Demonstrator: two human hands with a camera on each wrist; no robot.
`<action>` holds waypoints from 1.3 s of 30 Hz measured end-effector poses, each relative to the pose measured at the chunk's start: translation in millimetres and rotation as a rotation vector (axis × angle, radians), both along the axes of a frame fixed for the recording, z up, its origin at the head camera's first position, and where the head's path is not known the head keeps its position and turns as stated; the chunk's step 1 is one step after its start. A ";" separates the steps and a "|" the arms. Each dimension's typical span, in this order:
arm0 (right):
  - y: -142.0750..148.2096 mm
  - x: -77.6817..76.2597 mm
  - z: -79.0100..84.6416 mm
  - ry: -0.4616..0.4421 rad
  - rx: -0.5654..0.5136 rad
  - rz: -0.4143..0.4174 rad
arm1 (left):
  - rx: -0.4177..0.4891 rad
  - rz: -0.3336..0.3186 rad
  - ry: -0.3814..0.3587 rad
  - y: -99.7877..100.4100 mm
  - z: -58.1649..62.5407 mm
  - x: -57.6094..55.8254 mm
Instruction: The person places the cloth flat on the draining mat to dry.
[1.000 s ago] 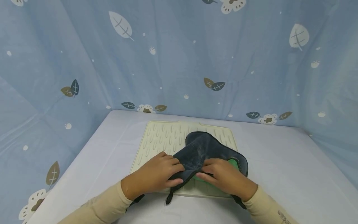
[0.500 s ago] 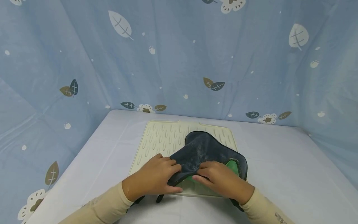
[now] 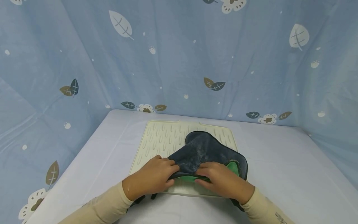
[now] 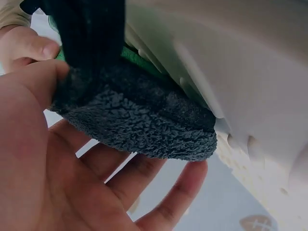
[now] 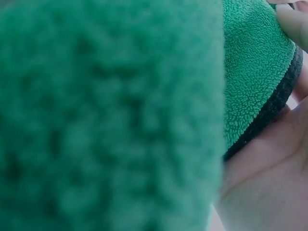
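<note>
A microfibre towel [image 3: 208,146], dark grey with a black border on one face and green on the other, lies bunched over the cream ribbed mat [image 3: 158,140]. My left hand [image 3: 153,175] pinches its near edge on the left; in the left wrist view the thumb lies over the grey pile [image 4: 139,125] and the fingers spread beneath. On the right, my right hand [image 3: 222,179] grips the same near edge between thumb and fingers. A green fold shows beside that wrist. The green face [image 5: 255,72] fills much of the right wrist view, hiding part of the hand.
The mat rests on a table with a white cover [image 3: 285,168]. Behind and at both sides hangs a blue curtain [image 3: 173,56] printed with leaves and flowers. A dark strip [image 3: 137,200] shows beneath my left wrist.
My left hand has shifted slightly left and towards me, drawing the towel's near edge straighter. My right hand has moved a little left. The towel's hanging corner has slid left beneath my left hand.
</note>
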State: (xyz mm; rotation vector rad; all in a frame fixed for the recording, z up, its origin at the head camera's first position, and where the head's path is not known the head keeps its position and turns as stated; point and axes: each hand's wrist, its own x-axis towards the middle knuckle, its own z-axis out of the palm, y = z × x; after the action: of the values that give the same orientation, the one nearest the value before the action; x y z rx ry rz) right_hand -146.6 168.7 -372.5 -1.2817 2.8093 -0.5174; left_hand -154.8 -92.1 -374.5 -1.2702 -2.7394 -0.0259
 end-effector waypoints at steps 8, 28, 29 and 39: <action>3.8 -3.6 -0.4 0.033 0.051 -0.037 | 0.019 -0.022 0.031 -2.8 1.3 -4.8; 24.8 -9.4 11.7 -0.029 0.160 -0.188 | 0.078 -0.016 0.134 -14.2 4.5 -19.2; 25.8 -9.6 12.5 -0.039 0.161 -0.193 | 0.081 -0.021 0.129 -15.0 5.8 -19.3; 29.1 -8.2 17.6 -0.157 0.170 -0.180 | 0.063 -0.065 0.012 -17.7 10.2 -16.5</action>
State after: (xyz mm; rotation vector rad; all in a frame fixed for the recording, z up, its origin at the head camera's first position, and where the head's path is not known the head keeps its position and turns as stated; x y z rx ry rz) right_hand -154.8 197.9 -354.9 -0.9221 2.7801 -0.3551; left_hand -171.2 -109.9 -364.3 -1.3378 -2.6636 -0.1095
